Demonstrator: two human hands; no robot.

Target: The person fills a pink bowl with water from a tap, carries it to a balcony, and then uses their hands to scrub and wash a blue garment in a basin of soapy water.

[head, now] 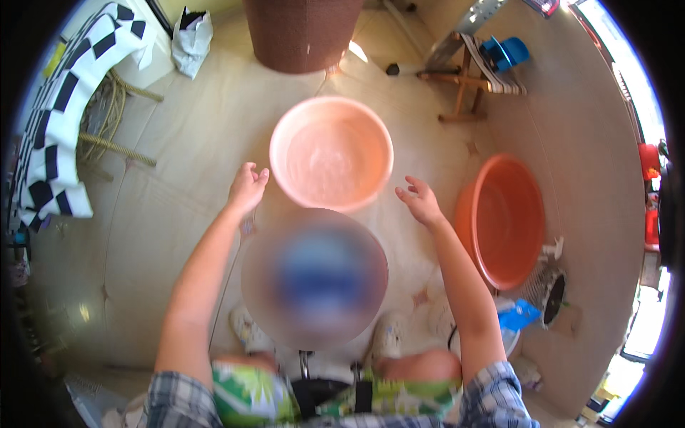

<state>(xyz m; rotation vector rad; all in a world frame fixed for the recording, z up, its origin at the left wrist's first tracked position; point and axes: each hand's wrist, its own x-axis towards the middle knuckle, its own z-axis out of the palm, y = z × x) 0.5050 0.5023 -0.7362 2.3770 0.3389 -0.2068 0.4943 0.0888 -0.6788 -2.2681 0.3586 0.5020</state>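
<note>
A round pale pink plastic basin (332,155) stands on the tiled floor before me, with what looks like water in it. Just off its left rim is my left hand (249,187), fingers bent and apart, holding nothing. On the other side my right hand (418,200) hovers near the rim with fingers loosely spread, empty too. Neither hand appears to touch the basin. Between my forearms a round blurred patch with blue in its middle hides what lies there, down to my shoes.
An orange tub (505,222) leans on its side at right, by a wire basket (540,291). A large brown container (304,35) stands beyond the basin. Upper right is a folding stool (471,80) holding a blue item. A chair (115,123) and checkered cloth (59,112) are at left.
</note>
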